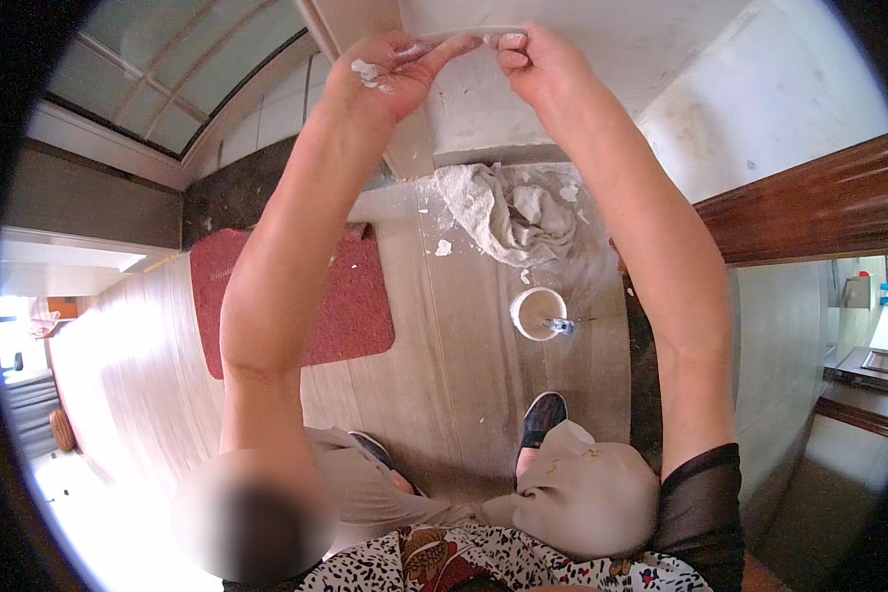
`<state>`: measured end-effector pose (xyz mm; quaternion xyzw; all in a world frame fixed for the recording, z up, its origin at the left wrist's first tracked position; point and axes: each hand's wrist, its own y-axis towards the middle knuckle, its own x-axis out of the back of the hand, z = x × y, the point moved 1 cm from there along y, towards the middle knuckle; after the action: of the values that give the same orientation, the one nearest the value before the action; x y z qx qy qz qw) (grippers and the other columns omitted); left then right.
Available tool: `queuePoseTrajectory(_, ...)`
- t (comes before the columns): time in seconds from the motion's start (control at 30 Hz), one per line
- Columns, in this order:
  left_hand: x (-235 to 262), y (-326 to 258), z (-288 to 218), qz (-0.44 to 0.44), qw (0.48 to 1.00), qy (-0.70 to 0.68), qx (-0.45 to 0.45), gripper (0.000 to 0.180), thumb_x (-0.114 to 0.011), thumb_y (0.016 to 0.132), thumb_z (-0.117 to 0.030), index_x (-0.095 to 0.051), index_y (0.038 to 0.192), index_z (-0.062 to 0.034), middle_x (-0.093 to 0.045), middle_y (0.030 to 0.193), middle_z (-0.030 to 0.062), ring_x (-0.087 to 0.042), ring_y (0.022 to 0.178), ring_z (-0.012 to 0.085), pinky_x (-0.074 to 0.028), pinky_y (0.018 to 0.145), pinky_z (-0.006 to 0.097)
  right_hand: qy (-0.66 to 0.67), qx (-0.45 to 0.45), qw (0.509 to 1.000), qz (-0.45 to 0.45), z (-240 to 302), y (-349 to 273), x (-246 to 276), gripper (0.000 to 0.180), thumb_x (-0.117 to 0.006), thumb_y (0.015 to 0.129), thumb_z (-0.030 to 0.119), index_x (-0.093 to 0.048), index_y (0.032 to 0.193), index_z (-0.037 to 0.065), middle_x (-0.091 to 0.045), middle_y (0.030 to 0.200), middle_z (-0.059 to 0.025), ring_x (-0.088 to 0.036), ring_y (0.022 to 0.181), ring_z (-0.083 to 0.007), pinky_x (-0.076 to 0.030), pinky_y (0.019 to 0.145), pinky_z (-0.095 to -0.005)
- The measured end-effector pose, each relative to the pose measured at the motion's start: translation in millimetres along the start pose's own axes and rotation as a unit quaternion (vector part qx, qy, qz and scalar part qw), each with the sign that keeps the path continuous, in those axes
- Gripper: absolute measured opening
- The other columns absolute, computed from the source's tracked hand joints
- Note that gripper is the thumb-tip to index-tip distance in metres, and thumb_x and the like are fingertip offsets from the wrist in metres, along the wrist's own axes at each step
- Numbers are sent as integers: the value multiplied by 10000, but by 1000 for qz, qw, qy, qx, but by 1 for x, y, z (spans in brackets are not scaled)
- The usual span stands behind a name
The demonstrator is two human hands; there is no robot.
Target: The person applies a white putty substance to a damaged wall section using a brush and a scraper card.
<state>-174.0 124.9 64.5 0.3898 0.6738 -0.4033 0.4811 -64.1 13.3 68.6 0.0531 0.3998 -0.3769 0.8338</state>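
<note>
Both arms reach forward to the pale wall (483, 104) at the top of the head view. My left hand (389, 77) is smeared with white paste, a thick lump on its wrist side, and its thumb points to the right. Opposite it, my right hand (540, 71) has its fingers curled in, with white on the fingertips. Between the two hands runs a thin pale strip (463, 32), seen almost edge-on. Both hands appear to grip its ends; its kind cannot be made out.
Below the wall a crumpled whitish cloth (508, 212) lies among white flakes. Nearer stands a white tub (516, 314) with a blue-and-white handled tool in it. A red mat (350, 301) lies left, a glazed door (157, 74) beyond. Dark wood trim (809, 212) juts in from the right.
</note>
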Motion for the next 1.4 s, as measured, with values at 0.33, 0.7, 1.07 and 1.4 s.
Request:
queuePoseTrajectory(0.33,-23,-55,43,14,955,287,-79,247,-322,800,-23,-380,922,183,-485,951,238,-518,899,320,-417,869,335,-63,56,996,25,7,-59,21,42,-409,741,38,-411,726,-1,-433,622,-81,-346,434,-102,-250,358,-203)
queuePoseTrajectory(0.7,68,-8,59,-77,982,168,-44,218,-295,801,15,-346,926,186,-412,1024,263,-477,939,366,-430,864,372,-69,-64,994,-60,-43,-2,83,28,-379,714,-15,-397,707,5,-414,588,-65,-347,412,-99,-226,334,-207)
queuePoseTrajectory(1.07,22,7,25,-58,988,117,-81,273,-271,791,52,-234,968,256,-361,1025,331,-389,984,472,-426,848,438,52,-6,996,-74,-24,7,33,62,-364,725,-33,-362,705,26,-373,587,-33,-333,417,-86,-237,340,-195)
queuePoseTrajectory(1.4,-7,-55,50,22,945,292,-144,156,-358,786,-15,-437,843,106,-515,858,168,-557,798,282,-465,794,358,-24,67,997,21,-7,-68,23,39,-417,746,56,-394,719,42,-390,588,-28,-310,405,-87,-224,367,-198)
